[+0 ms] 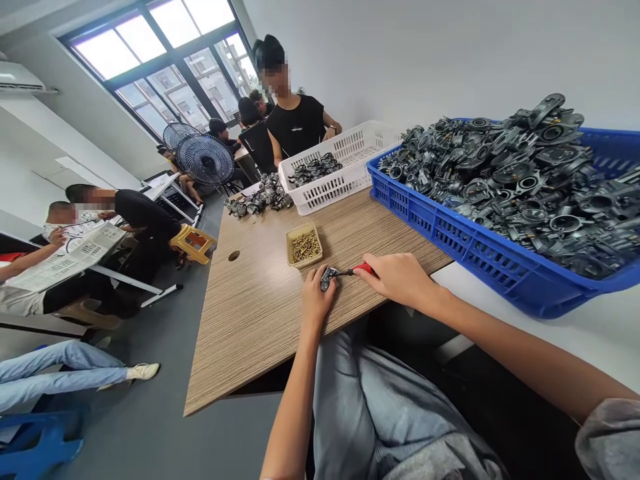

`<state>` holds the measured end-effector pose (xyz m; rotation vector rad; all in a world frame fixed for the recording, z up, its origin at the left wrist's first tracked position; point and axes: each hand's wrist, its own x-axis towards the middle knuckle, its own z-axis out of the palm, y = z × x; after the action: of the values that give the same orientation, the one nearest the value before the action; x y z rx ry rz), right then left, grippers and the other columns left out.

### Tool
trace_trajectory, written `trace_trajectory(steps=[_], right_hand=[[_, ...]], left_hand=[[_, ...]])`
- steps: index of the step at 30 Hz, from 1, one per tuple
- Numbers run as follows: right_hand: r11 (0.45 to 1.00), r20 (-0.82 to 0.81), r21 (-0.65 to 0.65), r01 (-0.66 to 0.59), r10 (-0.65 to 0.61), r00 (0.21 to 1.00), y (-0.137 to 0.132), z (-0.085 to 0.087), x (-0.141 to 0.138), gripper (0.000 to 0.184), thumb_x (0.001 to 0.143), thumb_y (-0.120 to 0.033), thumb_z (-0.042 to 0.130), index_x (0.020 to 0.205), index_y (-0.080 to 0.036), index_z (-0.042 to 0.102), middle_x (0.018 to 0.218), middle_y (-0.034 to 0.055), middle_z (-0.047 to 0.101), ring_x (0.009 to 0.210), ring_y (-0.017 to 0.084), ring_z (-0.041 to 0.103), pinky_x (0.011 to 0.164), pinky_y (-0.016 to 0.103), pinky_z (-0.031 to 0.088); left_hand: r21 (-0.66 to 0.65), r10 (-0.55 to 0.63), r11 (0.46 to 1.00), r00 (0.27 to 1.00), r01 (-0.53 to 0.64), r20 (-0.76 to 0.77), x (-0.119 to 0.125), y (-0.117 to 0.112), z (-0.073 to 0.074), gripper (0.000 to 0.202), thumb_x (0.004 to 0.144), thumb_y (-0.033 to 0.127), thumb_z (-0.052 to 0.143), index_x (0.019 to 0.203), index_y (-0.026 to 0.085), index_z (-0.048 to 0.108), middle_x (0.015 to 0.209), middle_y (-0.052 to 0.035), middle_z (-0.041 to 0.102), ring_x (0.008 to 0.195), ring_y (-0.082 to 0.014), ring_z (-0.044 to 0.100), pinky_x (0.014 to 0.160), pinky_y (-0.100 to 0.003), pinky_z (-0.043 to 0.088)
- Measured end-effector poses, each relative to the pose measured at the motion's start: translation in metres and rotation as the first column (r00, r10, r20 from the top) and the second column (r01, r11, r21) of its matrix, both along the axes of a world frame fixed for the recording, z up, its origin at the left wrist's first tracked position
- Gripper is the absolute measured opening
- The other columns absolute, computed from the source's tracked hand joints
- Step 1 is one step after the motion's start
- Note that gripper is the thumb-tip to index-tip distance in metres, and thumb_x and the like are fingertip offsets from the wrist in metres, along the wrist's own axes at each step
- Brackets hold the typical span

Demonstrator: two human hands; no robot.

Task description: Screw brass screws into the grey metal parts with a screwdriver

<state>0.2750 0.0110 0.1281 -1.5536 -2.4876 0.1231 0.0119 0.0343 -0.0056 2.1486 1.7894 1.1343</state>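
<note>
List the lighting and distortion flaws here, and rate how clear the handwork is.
Head view: the upper panes of the window are blown out to white; head view: a pale sheen lies on the wooden table; head view: the room leans, with stretching toward the edges; head view: the red-handled tool and dark part are recognisable, but too small for fine detail.

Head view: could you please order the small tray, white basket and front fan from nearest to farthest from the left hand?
1. Small tray: on the table, just beyond the left hand.
2. White basket: farther back, toward the table's far end.
3. Front fan: beyond the table, to the left.
</note>
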Motion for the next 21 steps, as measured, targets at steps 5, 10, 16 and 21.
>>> trace_trajectory(steps=[5,10,16,21], right_hand=[[0.996,-0.059,-0.036,-0.079,0.077,0.995,-0.0012,-0.0039,-0.0016,0.038,0.12,-0.053,0.051,0.121,-0.021,0.071,0.108,0.0118,0.086,0.096,0.029,0.082,0.071,0.03,0.035],[0.993,-0.095,-0.059,-0.1,0.094,0.991,-0.0023,-0.0023,-0.0013,0.032,0.119,-0.05,0.056,0.119,-0.023,0.073,0.11,0.0097,0.086,0.1,0.029,0.082,0.072,0.031,0.036],[0.997,-0.123,-0.082,-0.012,0.002,0.992,-0.0026,-0.0042,-0.0047,0.04,0.119,-0.055,0.051,0.12,-0.024,0.076,0.105,0.0101,0.087,0.098,0.029,0.082,0.076,0.031,0.04],[0.997,-0.214,-0.027,-0.069,0.062,0.975,-0.0028,-0.0004,0.0004,0.028,0.118,-0.048,0.057,0.124,-0.027,0.075,0.113,0.006,0.086,0.103,0.026,0.08,0.076,0.03,0.041]], left_hand=[[-0.002,-0.007,1.0,1.0,0.007,0.004,-0.0009,0.0003,0.0,0.039,0.107,0.029,0.065,0.145,0.022,0.069,0.13,-0.0129,0.074,0.122,-0.0304,0.073,0.114,-0.047,0.058],[-0.005,-0.015,1.0,1.0,0.016,0.024,-0.0003,-0.001,0.0019,0.039,0.105,0.027,0.066,0.145,0.024,0.069,0.133,-0.0127,0.074,0.126,-0.03,0.073,0.115,-0.047,0.058],[-0.014,-0.021,1.0,0.999,0.022,0.032,0.0001,-0.0023,0.0039,0.037,0.106,0.029,0.067,0.143,0.024,0.068,0.132,-0.012,0.074,0.124,-0.0297,0.073,0.115,-0.048,0.058],[-0.014,-0.013,1.0,1.0,0.014,0.028,-0.0005,-0.0011,0.0023,0.035,0.107,0.032,0.067,0.141,0.024,0.069,0.131,-0.0119,0.074,0.123,-0.0294,0.073,0.114,-0.047,0.058]])
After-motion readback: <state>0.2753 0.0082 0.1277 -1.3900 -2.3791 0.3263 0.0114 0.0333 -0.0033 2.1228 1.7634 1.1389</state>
